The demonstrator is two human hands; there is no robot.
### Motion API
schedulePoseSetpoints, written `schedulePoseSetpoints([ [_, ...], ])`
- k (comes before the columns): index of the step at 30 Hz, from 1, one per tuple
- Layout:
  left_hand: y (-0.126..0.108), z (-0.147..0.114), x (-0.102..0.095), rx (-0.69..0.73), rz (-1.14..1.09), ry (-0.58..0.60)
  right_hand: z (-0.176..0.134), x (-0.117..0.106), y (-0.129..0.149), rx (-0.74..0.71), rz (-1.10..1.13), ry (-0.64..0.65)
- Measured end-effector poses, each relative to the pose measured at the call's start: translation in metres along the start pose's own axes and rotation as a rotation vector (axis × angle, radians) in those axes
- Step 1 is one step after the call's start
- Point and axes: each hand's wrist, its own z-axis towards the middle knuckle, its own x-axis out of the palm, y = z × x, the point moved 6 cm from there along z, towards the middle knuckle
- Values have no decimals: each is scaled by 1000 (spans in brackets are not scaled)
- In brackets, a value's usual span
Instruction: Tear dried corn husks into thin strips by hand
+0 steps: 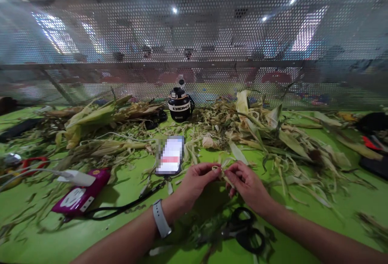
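My left hand [197,181] and my right hand [244,181] meet above the green table, each pinching a pale strip of corn husk [223,171]. Thumbs and forefingers are closed on it, and the strip bends in a small curl by the left fingertips. A light watch strap circles my left wrist. Below the hands lie black-handled scissors [250,239] among husk scraps. A phone [170,155] with a lit, blurred screen rests left of my left hand. Just beyond the fingers is a small pale bundle [208,141].
Piles of corn husk spread over the left [97,120] and right [281,134] of the table. A black bottle [181,106] marked ENERGY stands at the back before a perforated metal screen [200,33]. At left lies a purple power bank [83,193] with a white plug and cable.
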Motion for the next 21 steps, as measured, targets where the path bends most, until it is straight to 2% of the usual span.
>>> schedulePoseSetpoints([
  [5,-1,0,2,25,76,15,-2,1,0,0,32,-13],
  [11,-2,-4,8,7,56,62,-4,4,-1,34,91,23],
  [21,-4,-4,4,33,18,33,-5,8,2,57,97,54],
])
